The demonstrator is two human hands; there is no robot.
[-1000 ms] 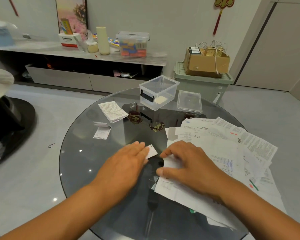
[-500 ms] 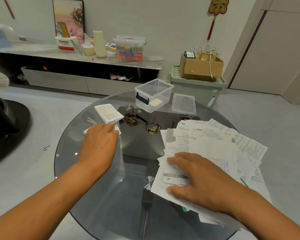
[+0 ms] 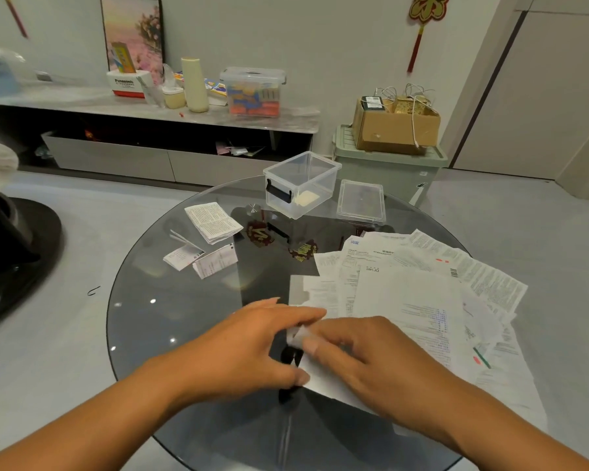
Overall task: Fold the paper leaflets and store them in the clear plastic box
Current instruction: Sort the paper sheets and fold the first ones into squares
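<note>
1. A person sat or stood over a round table (image 3: 170, 321) of dark, smoky glass, seen from a head-worn camera looking down at both bare hands.
2. The left hand (image 3: 249, 348) and the right hand (image 3: 371, 362) met near the table's near edge, both on one small white paper leaflet (image 3: 315, 370). The left thumb and fingers pinched its left edge, and the right fingers curled over its top; motion blur hid the finer detail.
3. A loose, overlapping pile of unfolded leaflets (image 3: 422, 294) spread across the right side of the table, thin white sheets with small print too fine to read.
4. Three folded leaflets lay on the far left of the table: a thicker printed one (image 3: 213, 222) and two smaller ones (image 3: 198, 260) just beside each other.
5. The clear plastic box (image 3: 301, 183), rectangular with a black latch, stood open at the far edge of the table, well apart from the hands. A pale item lay on its bottom.
6. Its clear lid (image 3: 361, 200) lay flat just to the right of it.
7. Beyond the table stood a pale green storage bin (image 3: 388, 168) with a brown cardboard box (image 3: 395, 129) on top.
8. A long low shelf (image 3: 150, 107) ran along the wall, holding a white carton (image 3: 128, 83) marked "Panasonic", a cream bottle (image 3: 194, 85) and a lidded plastic tub (image 3: 254, 91) of colourful contents.
</note>
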